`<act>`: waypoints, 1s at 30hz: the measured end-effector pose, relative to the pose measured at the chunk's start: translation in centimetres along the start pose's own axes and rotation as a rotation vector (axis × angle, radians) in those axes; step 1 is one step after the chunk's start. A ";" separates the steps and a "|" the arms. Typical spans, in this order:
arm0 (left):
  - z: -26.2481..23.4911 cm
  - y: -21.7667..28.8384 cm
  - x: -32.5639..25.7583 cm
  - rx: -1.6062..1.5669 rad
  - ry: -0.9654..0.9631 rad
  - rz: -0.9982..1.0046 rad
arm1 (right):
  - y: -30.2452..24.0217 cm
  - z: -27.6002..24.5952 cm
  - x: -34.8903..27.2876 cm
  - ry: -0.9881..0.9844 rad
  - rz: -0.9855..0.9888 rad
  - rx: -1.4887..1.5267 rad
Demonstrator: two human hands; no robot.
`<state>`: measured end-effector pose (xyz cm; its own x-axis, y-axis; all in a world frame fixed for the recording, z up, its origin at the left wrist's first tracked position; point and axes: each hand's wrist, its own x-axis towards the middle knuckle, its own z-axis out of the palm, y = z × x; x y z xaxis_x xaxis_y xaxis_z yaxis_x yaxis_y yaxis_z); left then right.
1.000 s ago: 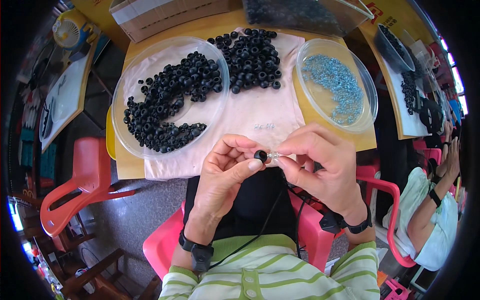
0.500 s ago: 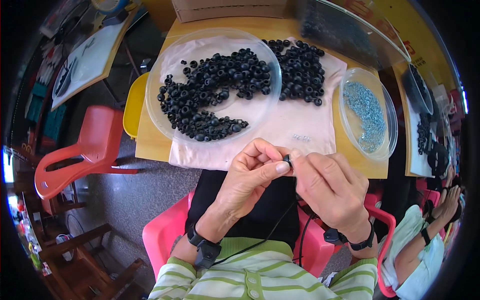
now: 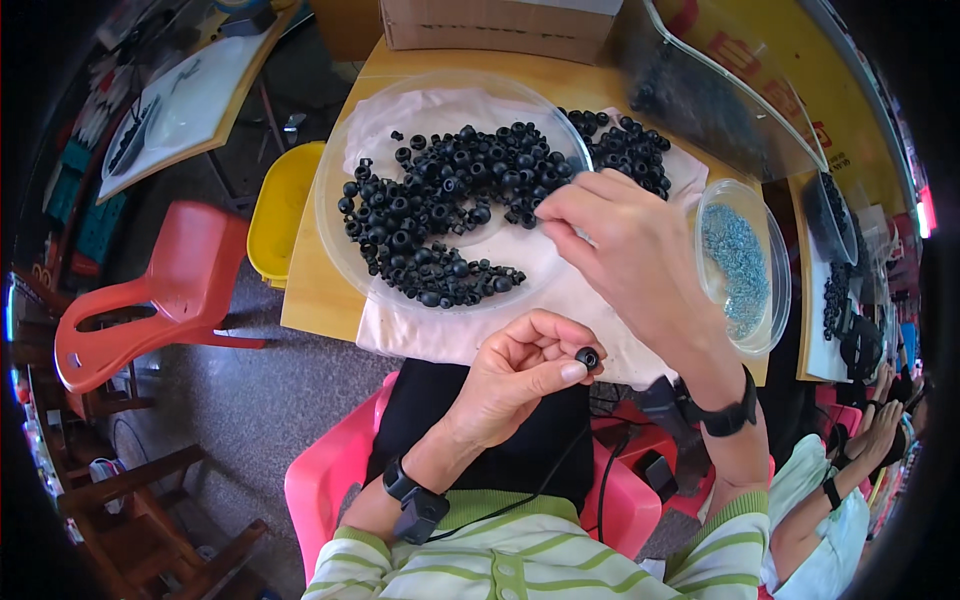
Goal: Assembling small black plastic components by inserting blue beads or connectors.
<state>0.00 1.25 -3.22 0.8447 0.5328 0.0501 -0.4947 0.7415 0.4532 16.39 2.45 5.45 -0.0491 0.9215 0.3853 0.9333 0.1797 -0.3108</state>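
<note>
In my left hand point(image 3: 520, 370), thumb and fingers pinch a small black ball-shaped piece point(image 3: 587, 358) with a round hole facing up. My right hand point(image 3: 625, 235) reaches over the right rim of a shallow clear round tray point(image 3: 328, 215). Its thumb and fingertips are pressed together near the black pieces, and what they hold, if anything, is hidden. Loose black pieces point(image 3: 450, 185) of the same kind, along with smaller black bits point(image 3: 440, 275), lie in the tray. More black pieces point(image 3: 635, 150) are heaped on the pale pink cloth point(image 3: 420, 335) beyond it.
At the right, a clear round dish point(image 3: 772, 315) holds small blue-clear bits point(image 3: 735, 260). A cardboard box point(image 3: 490, 28) and a clear bin point(image 3: 730, 105) stand at the table's back. A yellow tub point(image 3: 275, 225) and a red chair point(image 3: 190, 265) are to the left; another person's arm point(image 3: 830, 485) shows at right.
My right hand has left my left hand and moved up to the tray's right side. The left hand stays low, its black piece now showing. The view has shifted slightly.
</note>
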 end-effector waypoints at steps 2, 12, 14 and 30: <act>0.4 0.1 -0.2 0.045 0.063 -0.033 | 0.2 1.3 0.9 -0.033 -0.007 -0.009; 0.2 0.2 -0.6 0.067 0.068 -0.092 | 0.0 4.6 2.4 -0.140 -0.007 -0.130; 0.0 0.1 -0.5 0.088 0.055 -0.079 | 0.1 4.7 2.4 -0.152 -0.010 -0.124; 0.3 0.1 -0.4 0.183 0.054 -0.051 | -0.2 4.2 2.0 -0.189 0.010 -0.195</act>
<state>-0.33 0.96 -2.94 0.8532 0.5210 -0.0232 -0.4015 0.6845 0.6085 14.64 5.72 2.60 -0.0884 0.9741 0.2081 0.9840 0.1179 -0.1337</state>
